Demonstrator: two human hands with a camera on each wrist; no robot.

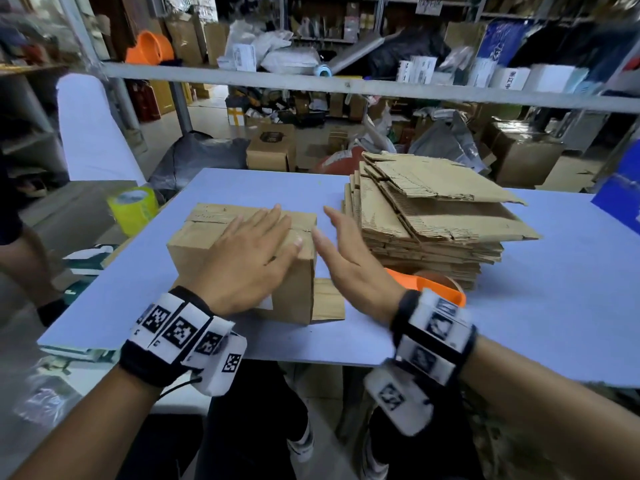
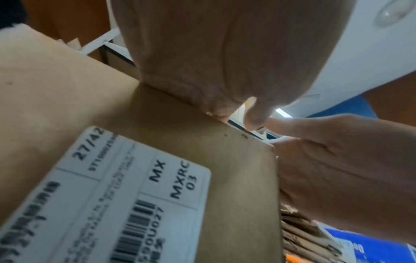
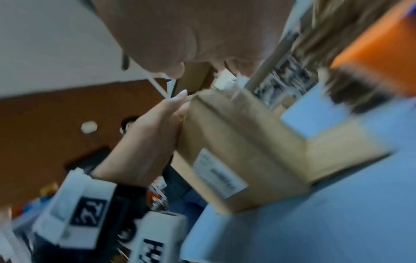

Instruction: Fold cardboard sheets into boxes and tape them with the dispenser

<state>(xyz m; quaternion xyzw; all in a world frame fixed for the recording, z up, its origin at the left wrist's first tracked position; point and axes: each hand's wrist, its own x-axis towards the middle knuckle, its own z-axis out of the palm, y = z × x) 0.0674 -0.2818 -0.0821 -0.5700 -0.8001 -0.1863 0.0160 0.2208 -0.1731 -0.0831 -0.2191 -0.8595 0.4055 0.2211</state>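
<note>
A folded brown cardboard box point(image 1: 194, 244) stands on the pale blue table point(image 1: 554, 306), with one flap point(image 1: 327, 299) lying flat at its near right. My left hand point(image 1: 252, 251) lies flat on the box top, fingers straight. A white shipping label point(image 2: 126, 204) shows on the box side point(image 3: 227, 160). My right hand point(image 1: 346, 251) hovers open just right of the box, fingers straight, holding nothing. The orange tape dispenser point(image 1: 429, 287) lies on the table behind my right wrist, partly hidden. A stack of flat cardboard sheets point(image 1: 433, 216) sits to the right.
A yellow-green tape roll point(image 1: 133, 209) stands off the table's left edge. Another person's arm point(image 1: 20, 258) is at the far left. A grey shelf rail point(image 1: 346, 84) crosses behind the table, with cluttered boxes and bags on the floor beyond. A blue panel point(image 1: 620, 195) stands at right.
</note>
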